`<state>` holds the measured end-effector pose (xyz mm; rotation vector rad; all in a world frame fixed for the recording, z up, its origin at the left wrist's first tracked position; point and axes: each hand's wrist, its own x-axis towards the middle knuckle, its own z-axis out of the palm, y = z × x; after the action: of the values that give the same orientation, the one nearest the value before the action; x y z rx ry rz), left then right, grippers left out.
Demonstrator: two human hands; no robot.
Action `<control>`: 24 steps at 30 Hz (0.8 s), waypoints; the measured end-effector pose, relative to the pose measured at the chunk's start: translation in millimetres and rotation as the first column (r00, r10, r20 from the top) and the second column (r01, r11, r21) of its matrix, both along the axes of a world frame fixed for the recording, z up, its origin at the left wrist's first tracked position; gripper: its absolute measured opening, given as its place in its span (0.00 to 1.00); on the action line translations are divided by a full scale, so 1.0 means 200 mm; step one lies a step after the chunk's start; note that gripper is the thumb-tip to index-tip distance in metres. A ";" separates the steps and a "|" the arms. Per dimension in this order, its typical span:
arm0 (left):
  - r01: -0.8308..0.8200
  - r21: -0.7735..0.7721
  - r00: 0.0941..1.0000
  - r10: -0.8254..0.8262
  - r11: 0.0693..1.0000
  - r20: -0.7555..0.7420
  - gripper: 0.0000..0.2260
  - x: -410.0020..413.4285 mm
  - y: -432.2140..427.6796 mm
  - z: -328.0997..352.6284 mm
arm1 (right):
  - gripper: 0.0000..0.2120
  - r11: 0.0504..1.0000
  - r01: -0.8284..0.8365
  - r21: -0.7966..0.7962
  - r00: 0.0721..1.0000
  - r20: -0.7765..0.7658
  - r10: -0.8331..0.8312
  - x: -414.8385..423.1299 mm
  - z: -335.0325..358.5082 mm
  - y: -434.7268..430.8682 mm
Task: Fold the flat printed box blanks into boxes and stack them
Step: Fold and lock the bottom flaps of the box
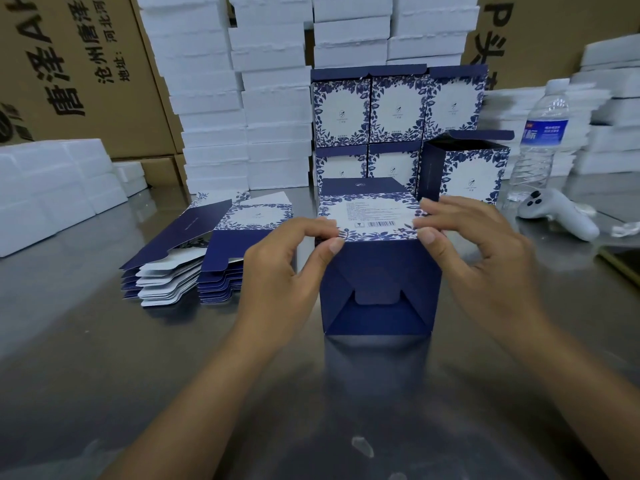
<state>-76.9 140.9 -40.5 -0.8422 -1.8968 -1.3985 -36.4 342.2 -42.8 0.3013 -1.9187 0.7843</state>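
While L grip (287, 261) & R grip (485, 251) pinch box (377, 289), barcode panel (370, 213) up; txt illegible.

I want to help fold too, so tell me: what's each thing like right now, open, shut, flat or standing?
Box in hands: on its side, bottom flaps tucked shut, facing the camera.
Left hand: pinches its top edge.
Right hand: pinches its top edge.
Flat blanks: unfolded, piled.
Stacked boxes: folded, in two rows.
Box beside the stack: upright, top flap open.
Water bottle: upright, capped.
Controller: lying flat.
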 end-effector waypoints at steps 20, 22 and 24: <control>0.116 0.055 0.973 -0.125 0.992 0.193 0.08 -0.04 -0.04 0.04 | 0.09 0.929 -0.166 -0.331 0.970 0.114 0.214 -0.02 -0.01 -0.03; 0.125 0.073 0.968 -0.138 0.989 0.208 0.07 -0.04 -0.05 0.04 | 0.07 0.920 -0.186 -0.345 0.966 0.110 0.236 -0.02 -0.02 -0.03; 0.108 0.039 0.975 -0.114 0.993 0.189 0.07 -0.04 -0.05 0.02 | 0.04 0.929 -0.177 -0.325 0.961 0.147 0.235 -0.03 -0.03 -0.02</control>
<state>-85.1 131.7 -35.8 -0.8373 -1.9925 -1.6211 -42.2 337.5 -49.3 0.2462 -1.9166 1.2781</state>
